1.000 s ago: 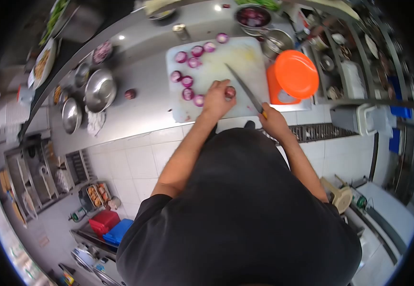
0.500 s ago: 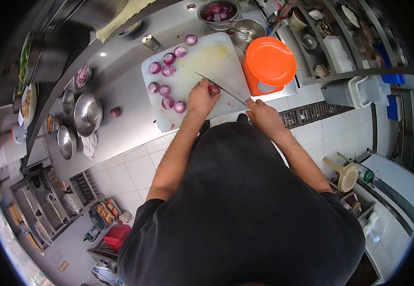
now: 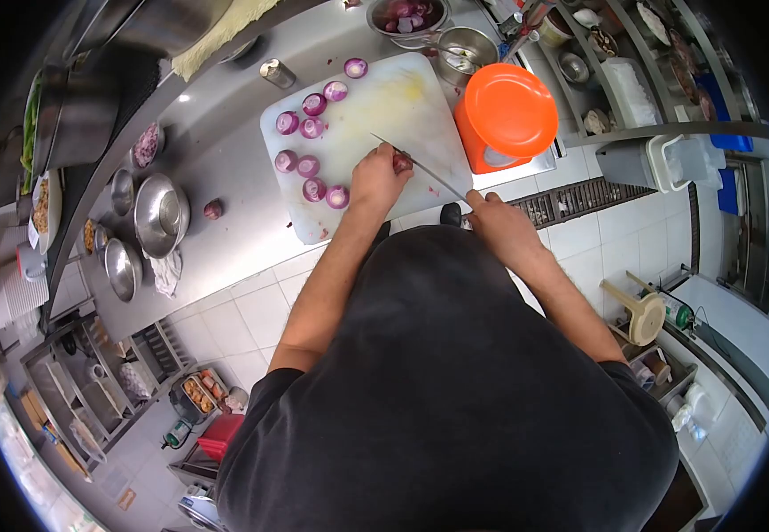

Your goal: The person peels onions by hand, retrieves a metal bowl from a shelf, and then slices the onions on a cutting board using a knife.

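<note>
On the white cutting board (image 3: 375,97), my left hand (image 3: 379,182) is closed around a small red onion (image 3: 402,163) near the board's front part. My right hand (image 3: 501,229) grips the handle of a knife (image 3: 436,176), whose blade points up and left and passes right beside the held onion. Several red onions with cut ends (image 3: 312,128) lie in a loose curve along the left side of the board. Bits of purple skin are scattered near the blade. My left fingers partly hide the onion.
An orange-lidded bin (image 3: 510,111) stands against the board's right side. Behind the board are a bowl of red onions (image 3: 409,19) and a metal pot (image 3: 466,55). Metal bowls (image 3: 161,215) and a single onion (image 3: 214,209) sit on the steel counter (image 3: 225,151) at left.
The view has shifted slightly. Both hands stay in nearly the same place over the board, with the blade still beside the held onion.
</note>
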Demonstrator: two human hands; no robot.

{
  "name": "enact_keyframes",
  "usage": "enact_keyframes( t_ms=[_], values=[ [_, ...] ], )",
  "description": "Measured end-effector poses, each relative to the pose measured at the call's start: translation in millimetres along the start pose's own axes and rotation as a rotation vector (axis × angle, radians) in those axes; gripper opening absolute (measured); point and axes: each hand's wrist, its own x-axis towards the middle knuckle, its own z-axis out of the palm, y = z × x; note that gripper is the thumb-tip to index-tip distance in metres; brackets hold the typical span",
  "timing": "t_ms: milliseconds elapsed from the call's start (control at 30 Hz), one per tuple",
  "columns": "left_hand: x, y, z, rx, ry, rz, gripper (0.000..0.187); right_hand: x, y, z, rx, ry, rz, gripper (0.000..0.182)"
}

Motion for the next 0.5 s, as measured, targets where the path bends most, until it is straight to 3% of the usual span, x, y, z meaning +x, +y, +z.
enact_keyframes(
  t_ms=[500],
  values=[
    [0.9,-6.6,4.6,0.029,0.089,0.152,0.033,38.2,3.6,35.0,-0.013,0.074,-0.047,0.021]
  ],
)
